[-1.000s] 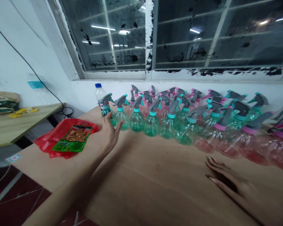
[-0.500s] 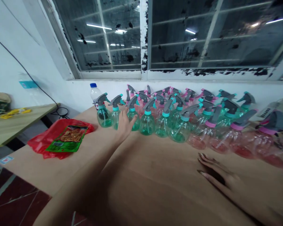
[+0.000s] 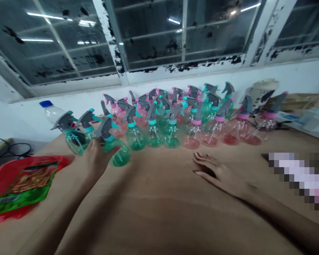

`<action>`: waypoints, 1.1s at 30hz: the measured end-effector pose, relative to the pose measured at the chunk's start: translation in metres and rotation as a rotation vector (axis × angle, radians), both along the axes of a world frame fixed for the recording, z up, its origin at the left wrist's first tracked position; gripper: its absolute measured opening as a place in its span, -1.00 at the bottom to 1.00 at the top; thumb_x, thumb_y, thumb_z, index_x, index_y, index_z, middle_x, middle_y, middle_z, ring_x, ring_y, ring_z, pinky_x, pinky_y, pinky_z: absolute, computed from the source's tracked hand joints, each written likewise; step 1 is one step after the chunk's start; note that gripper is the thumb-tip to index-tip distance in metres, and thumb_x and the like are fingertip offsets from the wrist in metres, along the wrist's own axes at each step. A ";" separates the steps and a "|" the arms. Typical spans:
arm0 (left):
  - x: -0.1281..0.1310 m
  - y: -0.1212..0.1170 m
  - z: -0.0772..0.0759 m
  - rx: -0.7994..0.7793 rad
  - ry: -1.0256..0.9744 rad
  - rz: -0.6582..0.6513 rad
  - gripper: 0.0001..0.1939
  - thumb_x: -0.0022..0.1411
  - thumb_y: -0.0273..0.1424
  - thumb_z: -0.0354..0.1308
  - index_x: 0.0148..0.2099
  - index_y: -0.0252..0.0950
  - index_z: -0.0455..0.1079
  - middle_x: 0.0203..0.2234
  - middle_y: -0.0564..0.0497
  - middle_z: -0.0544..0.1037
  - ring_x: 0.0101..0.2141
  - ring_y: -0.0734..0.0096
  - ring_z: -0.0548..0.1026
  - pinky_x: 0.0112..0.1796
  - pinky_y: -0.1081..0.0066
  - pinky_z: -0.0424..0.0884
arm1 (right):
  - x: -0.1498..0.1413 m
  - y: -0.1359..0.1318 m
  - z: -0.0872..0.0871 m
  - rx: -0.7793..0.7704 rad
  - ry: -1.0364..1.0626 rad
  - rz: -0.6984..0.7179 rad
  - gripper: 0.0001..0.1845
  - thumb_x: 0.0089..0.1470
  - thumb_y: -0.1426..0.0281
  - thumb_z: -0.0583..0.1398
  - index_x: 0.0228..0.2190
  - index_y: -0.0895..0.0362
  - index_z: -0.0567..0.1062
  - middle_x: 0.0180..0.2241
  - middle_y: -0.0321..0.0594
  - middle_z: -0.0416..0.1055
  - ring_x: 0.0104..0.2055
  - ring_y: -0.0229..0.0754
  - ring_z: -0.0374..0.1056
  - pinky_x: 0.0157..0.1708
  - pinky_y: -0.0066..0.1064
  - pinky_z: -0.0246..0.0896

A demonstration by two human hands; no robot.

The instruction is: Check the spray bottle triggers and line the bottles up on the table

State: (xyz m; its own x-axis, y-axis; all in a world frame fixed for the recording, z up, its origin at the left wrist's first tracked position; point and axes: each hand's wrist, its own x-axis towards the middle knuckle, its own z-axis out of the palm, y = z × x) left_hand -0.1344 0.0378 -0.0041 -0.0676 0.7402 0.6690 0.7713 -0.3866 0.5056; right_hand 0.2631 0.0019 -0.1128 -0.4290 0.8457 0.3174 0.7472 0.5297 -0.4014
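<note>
My left hand [image 3: 97,159] is wrapped round the neck of a green spray bottle [image 3: 117,152] with a grey trigger head, tilted and pulled a little out of the front row. My right hand [image 3: 215,173] lies flat on the brown table [image 3: 159,212], fingers stretched out and holding nothing, just in front of the rows. Several green spray bottles [image 3: 154,132] and pink spray bottles [image 3: 210,131] stand crowded along the wall under the window.
A red bag with a green snack packet [image 3: 21,184] lies at the left table edge. A clear water bottle with a blue cap [image 3: 51,111] stands behind the left bottles. A white jar [image 3: 263,92] and boxes sit at the far right. A black cable [image 3: 13,150] lies left.
My left hand went from open and reaching at the front row to closed round a green bottle, which now tilts out of the row. The view swung right; my right hand stayed flat.
</note>
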 end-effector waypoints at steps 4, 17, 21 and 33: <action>0.042 -0.037 0.000 -0.244 0.116 0.208 -0.61 0.01 -0.10 0.20 -0.22 -0.25 0.28 -0.33 -0.08 0.47 -0.24 -0.03 0.51 -0.29 0.08 0.46 | 0.001 0.002 -0.002 0.010 0.002 0.015 -0.45 0.15 0.09 0.03 0.07 0.13 0.32 0.16 -0.16 0.21 0.23 -0.09 0.04 0.23 -0.08 -0.08; 0.147 -0.096 -0.010 -0.113 0.432 -0.236 -0.55 0.10 -0.10 0.19 -0.04 -0.20 0.21 -0.26 -0.02 0.40 -0.24 0.19 0.44 -0.25 0.25 0.45 | 0.002 0.003 0.003 0.022 -0.037 0.046 -0.44 0.18 0.12 0.01 0.11 0.18 0.26 0.17 -0.12 0.18 0.25 -0.12 -0.01 0.24 -0.11 -0.12; 0.147 -0.099 -0.009 -0.193 0.394 -0.244 -0.52 0.09 -0.08 0.18 -0.02 -0.19 0.21 -0.20 -0.05 0.38 -0.19 0.13 0.41 -0.23 0.17 0.43 | 0.002 0.003 0.004 0.028 -0.029 0.052 -0.45 0.18 0.13 0.01 0.11 0.16 0.26 0.17 -0.13 0.19 0.25 -0.12 0.01 0.23 -0.10 -0.10; 0.148 -0.073 0.013 -0.477 -0.061 -0.679 -0.06 -0.07 -0.23 0.33 0.27 -0.08 -0.11 0.23 -0.08 0.10 0.16 0.02 0.16 0.09 0.06 0.16 | 0.003 0.002 0.002 0.029 0.003 0.043 -0.46 0.16 0.12 0.03 0.10 0.10 0.28 0.15 -0.14 0.22 0.23 -0.07 0.04 0.20 -0.04 -0.02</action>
